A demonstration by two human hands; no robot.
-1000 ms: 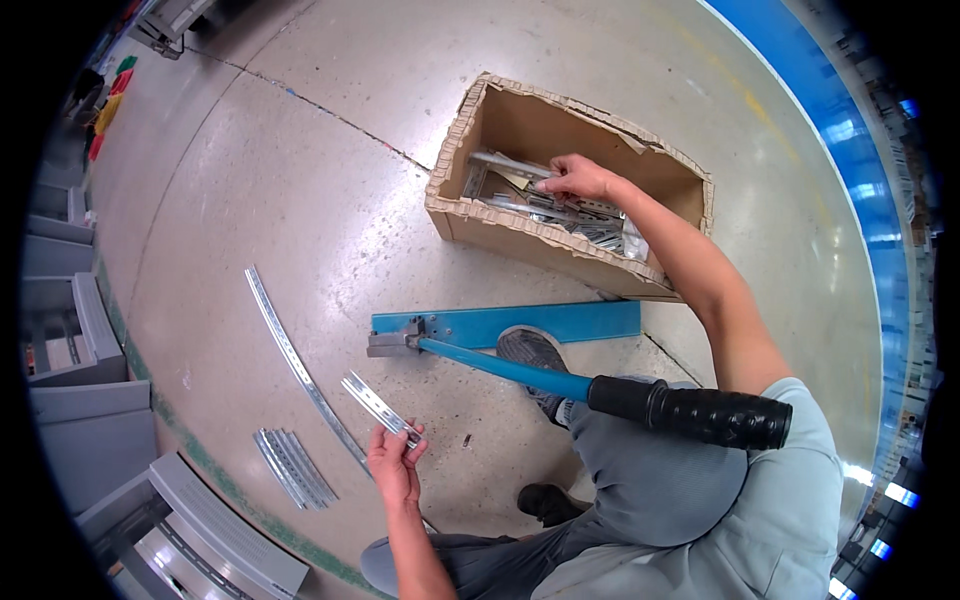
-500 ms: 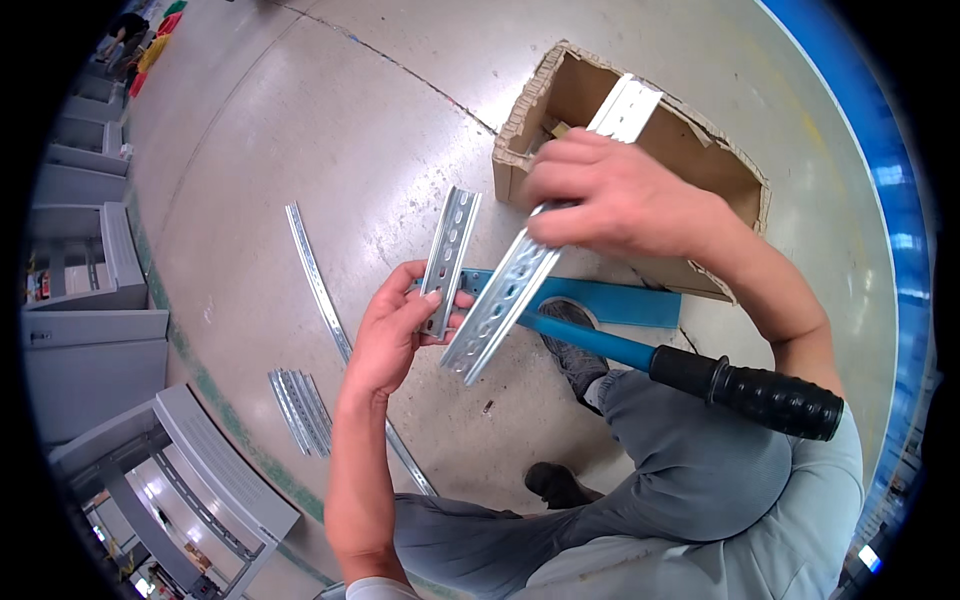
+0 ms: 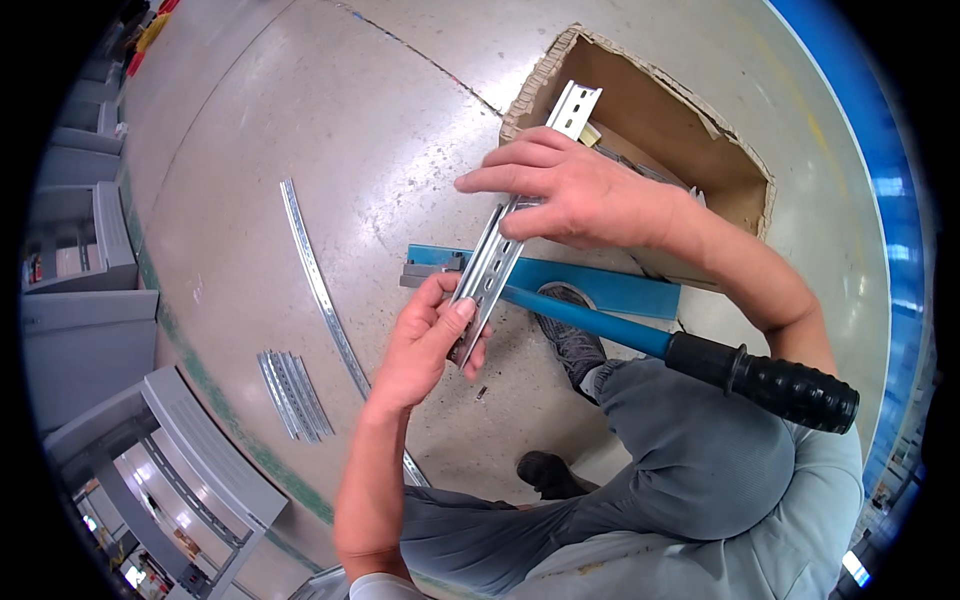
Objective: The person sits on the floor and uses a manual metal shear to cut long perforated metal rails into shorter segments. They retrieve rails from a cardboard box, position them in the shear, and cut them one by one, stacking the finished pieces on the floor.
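Note:
My left hand (image 3: 425, 345) is closed around the lower ends of a short slotted DIN rail (image 3: 489, 240) and a longer one (image 3: 492, 277), laid side by side. The longer rail slants up under my right hand (image 3: 580, 195), and its far end shows against the cardboard box. My right hand lies across it with fingers stretched out and the thumb near the rail; the palm side is hidden. Below the hands is a blue rail cutter (image 3: 620, 293) with a grey cutting head (image 3: 428, 274) and a long lever ending in a black ribbed grip (image 3: 775, 385).
An open cardboard box (image 3: 740, 160) with ragged edges stands beyond my right hand, with metal pieces inside. A long rail (image 3: 318, 275) and several short rails (image 3: 292, 396) lie on the floor at left. Grey cabinets (image 3: 100, 335) line the left side. My shoe (image 3: 570, 340) is beside the cutter.
My right hand has brought the longer rail left against the short one, and its fingers have loosened from a grip to stretched out. My left hand now holds both rails together.

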